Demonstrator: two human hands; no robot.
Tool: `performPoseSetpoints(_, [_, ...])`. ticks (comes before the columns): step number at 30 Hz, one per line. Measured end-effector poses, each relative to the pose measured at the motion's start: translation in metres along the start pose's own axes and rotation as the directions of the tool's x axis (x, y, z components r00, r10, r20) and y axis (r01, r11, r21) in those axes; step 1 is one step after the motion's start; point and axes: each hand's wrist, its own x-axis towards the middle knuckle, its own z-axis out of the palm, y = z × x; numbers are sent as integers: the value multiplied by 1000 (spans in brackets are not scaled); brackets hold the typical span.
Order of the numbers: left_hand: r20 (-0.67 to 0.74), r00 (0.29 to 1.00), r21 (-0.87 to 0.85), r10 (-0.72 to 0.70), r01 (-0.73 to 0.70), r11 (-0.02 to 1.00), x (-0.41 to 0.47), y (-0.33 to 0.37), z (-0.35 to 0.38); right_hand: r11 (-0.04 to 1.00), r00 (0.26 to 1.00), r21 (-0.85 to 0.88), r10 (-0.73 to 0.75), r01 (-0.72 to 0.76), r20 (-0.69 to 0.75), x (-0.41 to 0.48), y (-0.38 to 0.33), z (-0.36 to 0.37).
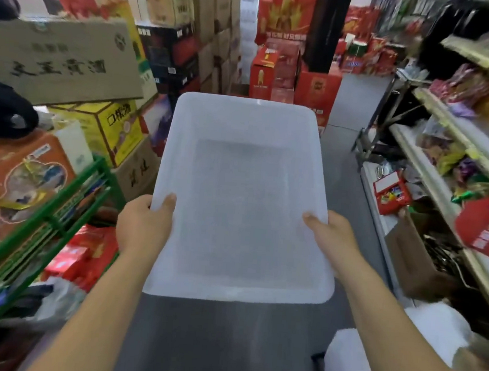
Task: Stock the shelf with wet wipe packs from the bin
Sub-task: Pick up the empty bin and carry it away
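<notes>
head cam | worn, tilted forward-down | close above bin (247, 121) | faces along aisle floor (226, 343)

left grip (145, 224) and right grip (330, 239) clasp the bin (242, 118) (arms outstretched).

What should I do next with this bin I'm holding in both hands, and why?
Likely set the bin down on the floor: its bottom is bare, with nothing visible inside, so there seems to be nothing to shelve from it. The left hand and the right hand each grip a side rim, thumbs over the edge, holding it above the floor.
</notes>
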Motion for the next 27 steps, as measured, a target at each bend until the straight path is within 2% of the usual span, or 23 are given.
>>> performPoseSetpoints(8, [21,998,-7,51,-51,999,176,81,119,999,999,35,-22,23,-31,209,-41,17])
performPoseSetpoints(14, [70,985,93,157,-163,982,331,163,186,997,996,56,-54,58,-77,359,-100,30])
performPoseSetpoints(18, [80,985,54,156,-160,986,416,211,239,995,993,63,-73,79,-92,452,-132,25])
performPoseSetpoints(23, [87,979,18,183,-185,983,501,265,303,992,991,24,-125,126,-37,576,-173,13])
performPoseSetpoints(27, [66,979,17,193,-194,981,566,310,354,985,983,-17,-167,169,70,689,-208,-1])
